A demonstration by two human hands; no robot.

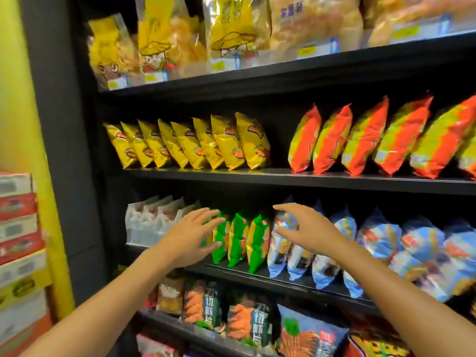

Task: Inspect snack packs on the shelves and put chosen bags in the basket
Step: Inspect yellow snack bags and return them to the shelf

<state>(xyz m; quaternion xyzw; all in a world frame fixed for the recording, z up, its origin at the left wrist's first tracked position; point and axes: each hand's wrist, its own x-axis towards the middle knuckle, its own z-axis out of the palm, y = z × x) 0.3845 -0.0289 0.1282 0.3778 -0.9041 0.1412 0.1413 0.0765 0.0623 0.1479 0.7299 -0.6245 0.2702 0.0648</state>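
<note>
Both my hands reach toward the third shelf (257,275) of a black snack rack. My left hand (190,238) has its fingers spread in front of the leftmost green snack bags (238,240) and holds nothing. My right hand (306,230) hovers with relaxed, slightly bent fingers over the blue snack bags (381,238), just right of the green ones, also holding nothing. The green bags stand upright in a short row between the two hands. No basket is in view.
White packs (149,222) stand left of the green bags. Yellow bags (195,143) and orange-green bags (365,140) fill the shelf above; large yellow packs (231,32) sit on top. Dark packs (206,305) line the shelf below. Stacked boxes (18,228) stand at the left.
</note>
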